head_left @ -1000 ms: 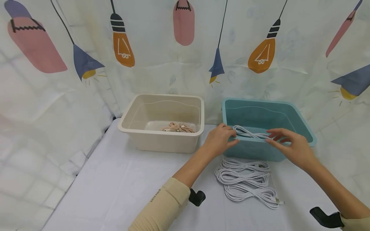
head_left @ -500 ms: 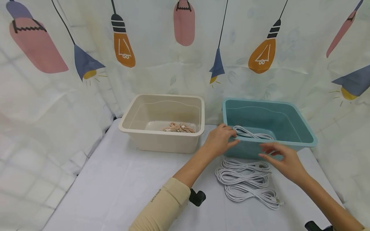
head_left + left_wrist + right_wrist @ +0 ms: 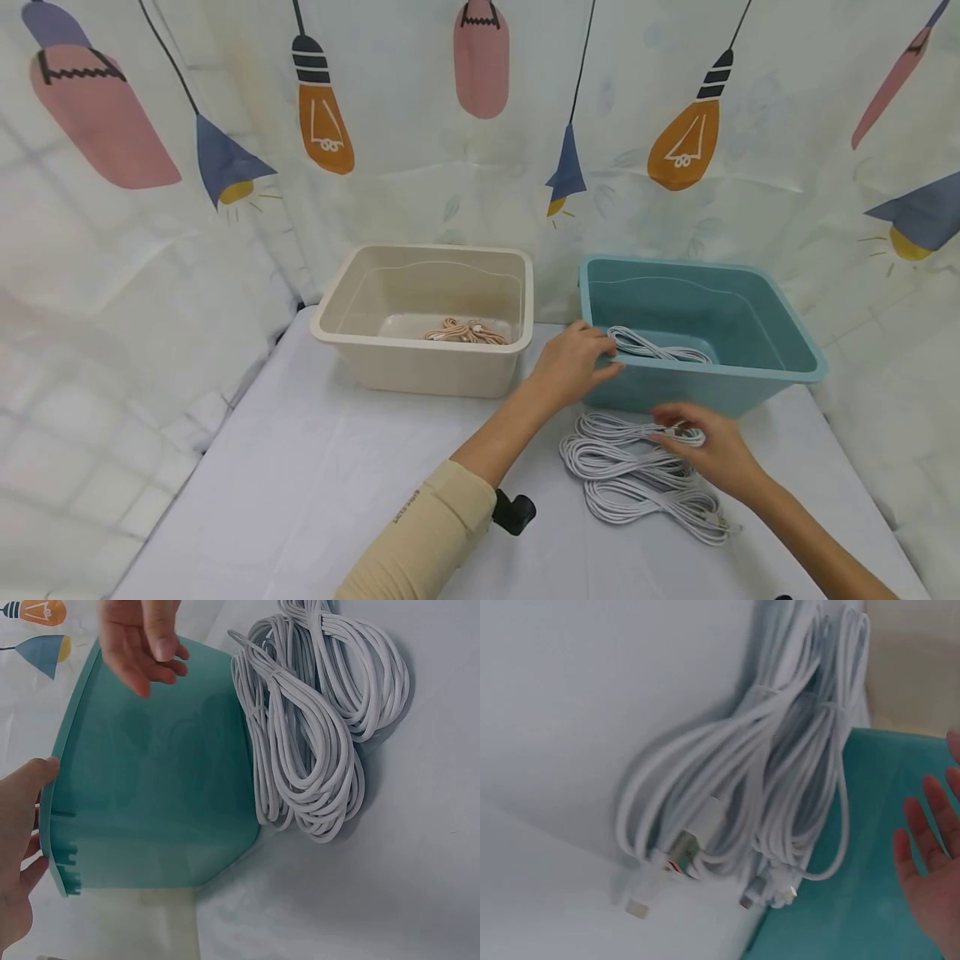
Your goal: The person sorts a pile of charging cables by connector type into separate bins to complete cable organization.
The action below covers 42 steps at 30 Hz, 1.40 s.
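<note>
My left hand (image 3: 573, 362) grips the near left rim of the teal bin (image 3: 750, 385), thumb outside and fingers over the edge. A coiled white cable (image 3: 652, 346) lies inside along the near wall. Just in front of the bin, my right hand (image 3: 708, 446) is at the right end of the farthest of several coiled white USB cables (image 3: 637, 467) on the table. In the right wrist view the right hand (image 3: 934, 877) has spread fingers, apart from the metal plugs (image 3: 684, 849). The left wrist view shows the right hand (image 3: 142, 645) over the bin's wall.
A cream bin (image 3: 420, 367) stands left of the teal one, with a peach-coloured coiled cable (image 3: 465, 332) in it. Both bins stand on a white-covered table (image 3: 337, 483), before a printed curtain (image 3: 420, 200).
My right hand has left the cable in the teal bin and come down and toward me, to the cables on the table. The left hand has stayed at the rim.
</note>
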Each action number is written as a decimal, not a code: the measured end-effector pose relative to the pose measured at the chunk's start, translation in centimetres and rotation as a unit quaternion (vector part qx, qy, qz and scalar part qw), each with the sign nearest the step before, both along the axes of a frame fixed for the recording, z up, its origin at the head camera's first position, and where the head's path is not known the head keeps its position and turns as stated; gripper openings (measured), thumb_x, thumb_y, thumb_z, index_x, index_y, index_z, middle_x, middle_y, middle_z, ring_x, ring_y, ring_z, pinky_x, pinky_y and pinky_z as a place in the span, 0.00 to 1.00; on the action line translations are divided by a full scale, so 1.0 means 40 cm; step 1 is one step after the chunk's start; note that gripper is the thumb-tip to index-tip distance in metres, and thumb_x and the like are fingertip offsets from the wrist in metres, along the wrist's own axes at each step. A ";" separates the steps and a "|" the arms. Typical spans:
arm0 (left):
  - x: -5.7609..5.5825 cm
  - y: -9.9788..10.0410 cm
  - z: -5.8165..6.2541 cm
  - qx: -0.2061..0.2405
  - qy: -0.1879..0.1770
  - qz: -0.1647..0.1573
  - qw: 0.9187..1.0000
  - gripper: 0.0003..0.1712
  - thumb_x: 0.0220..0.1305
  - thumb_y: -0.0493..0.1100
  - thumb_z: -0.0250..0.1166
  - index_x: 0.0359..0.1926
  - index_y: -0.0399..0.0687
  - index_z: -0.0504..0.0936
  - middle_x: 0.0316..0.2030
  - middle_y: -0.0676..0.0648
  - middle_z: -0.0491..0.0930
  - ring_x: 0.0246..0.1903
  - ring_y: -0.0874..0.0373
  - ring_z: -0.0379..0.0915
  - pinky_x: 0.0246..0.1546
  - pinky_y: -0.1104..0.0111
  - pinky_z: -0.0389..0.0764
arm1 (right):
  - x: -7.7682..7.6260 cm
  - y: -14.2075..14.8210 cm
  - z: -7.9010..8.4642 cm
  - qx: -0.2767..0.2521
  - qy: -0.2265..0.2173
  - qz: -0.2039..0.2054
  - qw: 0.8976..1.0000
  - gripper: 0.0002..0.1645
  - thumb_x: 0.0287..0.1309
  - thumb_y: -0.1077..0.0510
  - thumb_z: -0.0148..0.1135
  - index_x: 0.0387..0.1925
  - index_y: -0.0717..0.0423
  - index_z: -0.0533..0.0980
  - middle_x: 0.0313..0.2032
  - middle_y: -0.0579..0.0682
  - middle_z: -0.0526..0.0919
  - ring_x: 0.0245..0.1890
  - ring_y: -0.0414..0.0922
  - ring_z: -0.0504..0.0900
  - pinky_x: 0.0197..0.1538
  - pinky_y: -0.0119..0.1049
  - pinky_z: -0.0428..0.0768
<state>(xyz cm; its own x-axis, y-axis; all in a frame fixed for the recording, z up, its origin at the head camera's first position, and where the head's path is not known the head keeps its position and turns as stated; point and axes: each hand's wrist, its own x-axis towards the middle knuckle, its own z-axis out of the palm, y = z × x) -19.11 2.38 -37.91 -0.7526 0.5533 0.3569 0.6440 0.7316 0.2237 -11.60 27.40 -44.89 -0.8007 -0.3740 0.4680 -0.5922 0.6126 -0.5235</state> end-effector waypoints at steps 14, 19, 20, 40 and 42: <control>-0.001 0.000 0.007 -0.007 -0.016 0.006 1.000 0.14 0.74 0.56 0.68 0.50 0.56 0.91 0.51 0.55 0.88 0.53 0.59 0.79 0.44 0.71 0.84 | 0.006 -0.019 -0.080 0.017 -0.079 0.016 0.997 0.21 0.53 0.64 0.81 0.50 0.59 0.85 0.45 0.52 0.90 0.44 0.38 0.87 0.45 0.41 0.87; -0.003 0.001 0.006 -0.007 -0.017 0.003 1.000 0.14 0.74 0.56 0.68 0.50 0.57 0.91 0.51 0.56 0.87 0.53 0.59 0.79 0.44 0.71 0.84 | 0.003 -0.019 -0.096 0.042 -0.110 0.023 0.993 0.23 0.53 0.58 0.82 0.51 0.58 0.85 0.46 0.49 0.90 0.45 0.39 0.87 0.48 0.36 0.86; -0.003 0.001 0.006 -0.006 -0.017 0.003 1.000 0.14 0.74 0.56 0.68 0.50 0.57 0.91 0.51 0.56 0.87 0.53 0.59 0.78 0.44 0.71 0.84 | 0.003 -0.019 -0.099 0.043 -0.112 0.028 0.992 0.23 0.53 0.58 0.82 0.51 0.59 0.85 0.46 0.49 0.90 0.45 0.41 0.88 0.49 0.36 0.86; -0.001 0.000 0.003 -0.002 -0.016 0.004 1.000 0.13 0.73 0.56 0.69 0.48 0.57 0.91 0.49 0.56 0.87 0.52 0.59 0.79 0.41 0.71 0.83 | 0.008 -0.013 -0.110 0.067 -0.103 0.039 0.992 0.19 0.54 0.58 0.81 0.49 0.52 0.88 0.46 0.46 0.90 0.47 0.37 0.85 0.48 0.37 0.86; -0.001 0.000 0.002 -0.001 -0.016 0.005 1.000 0.13 0.73 0.56 0.69 0.48 0.57 0.91 0.48 0.56 0.87 0.52 0.59 0.79 0.41 0.71 0.83 | 0.008 -0.012 -0.103 0.070 -0.102 0.041 0.991 0.19 0.54 0.58 0.81 0.49 0.53 0.88 0.45 0.46 0.91 0.46 0.37 0.86 0.48 0.38 0.86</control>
